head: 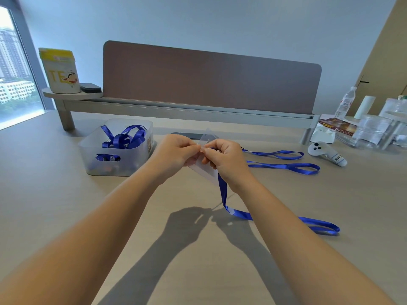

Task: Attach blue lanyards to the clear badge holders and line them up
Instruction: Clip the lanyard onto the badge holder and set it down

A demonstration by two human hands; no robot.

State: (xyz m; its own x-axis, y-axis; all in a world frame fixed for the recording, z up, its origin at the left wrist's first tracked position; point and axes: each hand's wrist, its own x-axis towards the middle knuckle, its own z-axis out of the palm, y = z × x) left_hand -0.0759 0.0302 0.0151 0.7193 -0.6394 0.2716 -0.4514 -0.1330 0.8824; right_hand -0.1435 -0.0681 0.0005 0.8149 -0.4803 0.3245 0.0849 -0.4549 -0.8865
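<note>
Left hand (176,154) and right hand (226,160) pinching clear plastic badge holder (206,170); blue ribbon lanyard (222,190) clip hidden behind fingers.

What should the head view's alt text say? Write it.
Both hands, left hand and right hand, pinch a clear badge holder and blue lanyard above a table. Two more lanyards lie right; a bin sits left.

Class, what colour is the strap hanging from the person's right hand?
Blue strap, head view.
</note>
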